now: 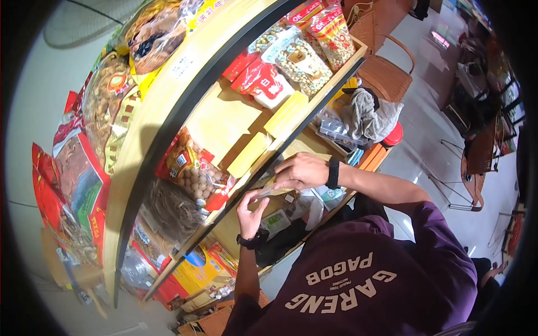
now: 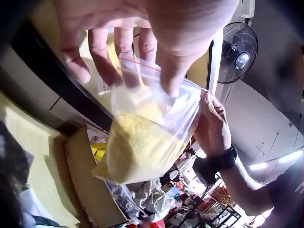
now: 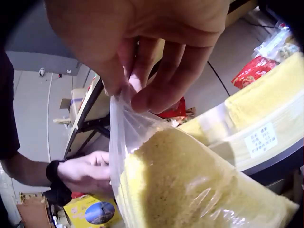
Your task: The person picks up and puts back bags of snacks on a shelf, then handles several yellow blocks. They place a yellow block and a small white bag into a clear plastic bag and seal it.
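A clear zip bag (image 2: 142, 147) with yellow grainy food in its lower part hangs between both hands. My left hand (image 1: 251, 215) pinches its upper edge by the red zip line, thumb on one side and fingers on the other. My right hand (image 1: 302, 169) grips the opposite top corner, where the plastic is gathered into creases between thumb and fingers. In the right wrist view the bag (image 3: 190, 180) slants down to the right below that hand. In the head view, the hands and the angle hide most of the bag.
A wooden shelf with a black edge carries two yellow blocks (image 1: 246, 154), a bag of round brown nuts or dried fruit (image 1: 193, 168) and several snack packets (image 1: 297, 59). To the right are a box with grey cloth (image 1: 364, 115) and a wicker chair (image 1: 384, 75).
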The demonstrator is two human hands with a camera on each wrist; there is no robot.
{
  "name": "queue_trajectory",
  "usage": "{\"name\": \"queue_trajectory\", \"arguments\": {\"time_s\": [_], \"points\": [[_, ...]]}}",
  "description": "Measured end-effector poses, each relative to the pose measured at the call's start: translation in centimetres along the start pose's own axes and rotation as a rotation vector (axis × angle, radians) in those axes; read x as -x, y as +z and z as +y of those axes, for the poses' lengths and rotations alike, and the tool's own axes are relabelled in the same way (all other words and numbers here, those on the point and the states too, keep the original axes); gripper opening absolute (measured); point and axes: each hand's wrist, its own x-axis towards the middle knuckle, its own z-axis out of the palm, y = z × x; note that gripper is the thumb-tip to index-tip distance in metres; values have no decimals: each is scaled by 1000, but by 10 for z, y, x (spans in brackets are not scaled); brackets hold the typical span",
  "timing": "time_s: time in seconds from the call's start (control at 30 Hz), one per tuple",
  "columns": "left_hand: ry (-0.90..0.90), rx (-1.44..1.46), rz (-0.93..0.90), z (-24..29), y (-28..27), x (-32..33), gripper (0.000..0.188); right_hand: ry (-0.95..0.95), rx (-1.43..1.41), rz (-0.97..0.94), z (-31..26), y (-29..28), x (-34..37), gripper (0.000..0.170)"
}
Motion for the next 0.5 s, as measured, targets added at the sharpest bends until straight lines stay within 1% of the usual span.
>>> {"name": "queue_trajectory", "arguments": {"time_s": [0.03,0.13,0.17,0.27,0.3,0.33,0.37,0.4,0.43,0.47,0.5], "points": [[0,19,-2,-10,2,0,18,10,-14,24,-2,-10,0,29],[-141,224,-61,-20,3,-4,19,64,-43,81,-20,-45,-2,30],[-119,244,-82,-6,1,-8,18,74,-60,91,-25,-54,-3,29],[-90,347,27,22,-7,-14,19,62,-117,157,-21,-71,-14,24],[-70,295,28,36,-16,-17,19,63,-110,144,-21,-80,-19,23],[-33,332,61,55,-22,-23,19,62,-92,135,-20,-91,-24,23],[-34,335,71,72,-29,-29,18,89,-112,134,-22,-101,-28,23],[-41,337,74,85,-36,-34,18,81,-109,141,-26,-110,-34,21],[10,333,102,91,-42,-43,18,88,-126,152,-25,-116,-38,20],[24,297,95,106,-50,-52,19,99,-151,156,-25,-121,-41,19],[45,319,108,117,-55,-61,20,137,-143,171,-29,-127,-46,18]]}}
